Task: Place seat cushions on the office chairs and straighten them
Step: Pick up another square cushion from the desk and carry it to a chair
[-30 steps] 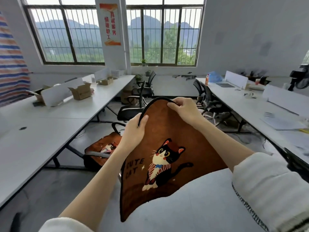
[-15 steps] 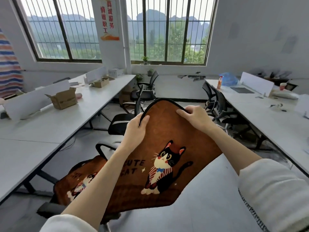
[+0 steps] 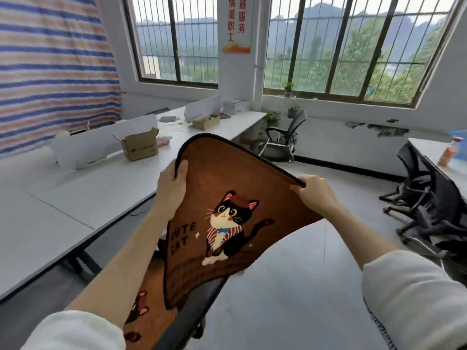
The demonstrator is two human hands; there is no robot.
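Note:
I hold a brown seat cushion with a black cat picture and the words "CUTE CAT" up in front of me. My left hand grips its upper left edge and my right hand grips its upper right edge. Below it, a second brown cat cushion lies on a black office chair right under my arms. An empty black office chair stands by the window wall. More black chairs crowd together at the right.
A long white desk runs along the left with an open cardboard box and white dividers. Another white desk at the right carries an orange bottle. Grey floor lies between the desk rows.
The view has swung left and moved forward. The chair bearing the second cushion is now directly under my arms. Both hands keep their grip on the held cushion.

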